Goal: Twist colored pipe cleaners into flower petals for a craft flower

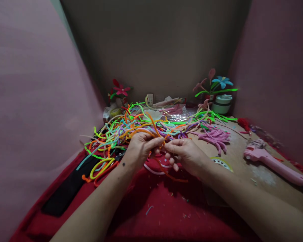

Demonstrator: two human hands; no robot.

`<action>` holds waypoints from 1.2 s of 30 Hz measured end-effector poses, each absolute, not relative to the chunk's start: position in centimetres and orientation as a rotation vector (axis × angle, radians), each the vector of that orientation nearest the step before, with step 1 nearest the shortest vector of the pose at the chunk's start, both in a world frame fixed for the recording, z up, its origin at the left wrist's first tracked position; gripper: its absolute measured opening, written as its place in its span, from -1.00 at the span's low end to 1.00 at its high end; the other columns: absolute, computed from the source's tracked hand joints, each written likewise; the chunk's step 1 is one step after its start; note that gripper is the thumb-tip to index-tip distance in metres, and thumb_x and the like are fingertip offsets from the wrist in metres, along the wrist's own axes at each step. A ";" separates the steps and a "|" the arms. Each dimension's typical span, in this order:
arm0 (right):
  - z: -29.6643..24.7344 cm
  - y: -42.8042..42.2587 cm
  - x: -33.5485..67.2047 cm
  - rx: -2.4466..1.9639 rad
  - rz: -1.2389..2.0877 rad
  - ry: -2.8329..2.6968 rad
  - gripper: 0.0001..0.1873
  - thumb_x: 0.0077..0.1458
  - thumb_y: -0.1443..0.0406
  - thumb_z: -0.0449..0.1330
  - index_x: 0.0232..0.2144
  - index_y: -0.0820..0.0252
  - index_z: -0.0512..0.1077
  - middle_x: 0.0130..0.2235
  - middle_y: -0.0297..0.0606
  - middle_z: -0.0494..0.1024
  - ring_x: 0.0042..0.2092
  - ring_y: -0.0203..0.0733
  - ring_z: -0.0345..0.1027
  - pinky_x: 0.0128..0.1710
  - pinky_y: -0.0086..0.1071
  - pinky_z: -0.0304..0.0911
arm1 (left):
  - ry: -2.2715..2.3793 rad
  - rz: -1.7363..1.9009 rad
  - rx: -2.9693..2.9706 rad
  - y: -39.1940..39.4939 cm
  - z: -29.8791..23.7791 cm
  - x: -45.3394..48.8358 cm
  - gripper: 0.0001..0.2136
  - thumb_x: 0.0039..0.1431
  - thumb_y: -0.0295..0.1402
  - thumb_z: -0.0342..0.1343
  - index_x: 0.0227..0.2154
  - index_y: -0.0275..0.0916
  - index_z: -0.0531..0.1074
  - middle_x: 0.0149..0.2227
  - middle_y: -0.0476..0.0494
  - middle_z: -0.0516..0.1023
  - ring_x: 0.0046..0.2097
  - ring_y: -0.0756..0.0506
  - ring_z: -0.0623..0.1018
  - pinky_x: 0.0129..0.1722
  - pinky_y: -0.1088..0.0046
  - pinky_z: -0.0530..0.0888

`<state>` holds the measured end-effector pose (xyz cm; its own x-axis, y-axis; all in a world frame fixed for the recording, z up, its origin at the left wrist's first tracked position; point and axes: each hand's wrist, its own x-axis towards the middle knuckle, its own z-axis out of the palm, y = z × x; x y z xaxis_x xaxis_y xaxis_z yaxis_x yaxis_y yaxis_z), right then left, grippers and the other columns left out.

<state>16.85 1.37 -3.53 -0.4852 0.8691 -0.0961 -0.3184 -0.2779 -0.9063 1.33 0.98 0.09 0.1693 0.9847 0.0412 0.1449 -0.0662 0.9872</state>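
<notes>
My left hand (141, 148) and my right hand (184, 153) meet in the middle, both pinched on an orange pipe cleaner (155, 129). The stem rises from my fingers toward the pile and another stretch trails down over the red cloth (154, 208). Just beyond my hands lies a big tangle of pipe cleaners (131, 126) in green, orange, yellow, purple and blue. A bunch of short pink pipe cleaners (214, 136) rests to the right of it on the brown board (242, 158).
A pink glue gun (272, 163) lies at the right on the board. Finished pipe-cleaner flowers stand at the back: a red one (120, 90) on the left, pink and blue ones (218, 82) by a white pot (222, 103). Pink walls close in both sides.
</notes>
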 end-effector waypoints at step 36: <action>-5.1 1.0 16.3 -0.927 1.198 -1.684 -0.77 0.10 0.21 0.04 -0.50 0.22 0.35 -0.55 -0.29 0.44 -0.54 -0.29 0.28 -0.52 -0.42 0.16 | 1.006 1.277 1.200 1.7 -1.5 1.8 -0.81 -0.15 -0.36 0.23 -0.61 -0.28 0.31 -0.72 0.11 0.27 -0.71 0.12 0.21 -0.75 0.62 0.15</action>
